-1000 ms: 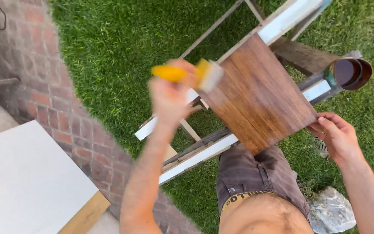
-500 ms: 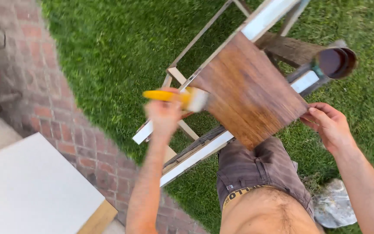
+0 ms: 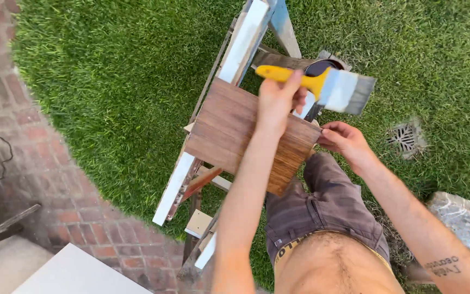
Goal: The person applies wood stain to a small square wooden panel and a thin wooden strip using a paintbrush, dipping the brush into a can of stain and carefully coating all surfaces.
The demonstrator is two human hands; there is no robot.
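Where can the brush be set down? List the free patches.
Open grass lies between the sawhorse and brick paving, and more right of the tin above the drain grate. The stained board is crowded: left hand with brush, right hand.

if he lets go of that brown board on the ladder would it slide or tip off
Probably yes. The board rests across the narrow ladder rails with one corner overhanging toward his legs, so it looks apt to tip. The right hand pinches its edge, which seems to steady it. It looks flat and stiff, and its surface may be wet from the brush in the left hand.
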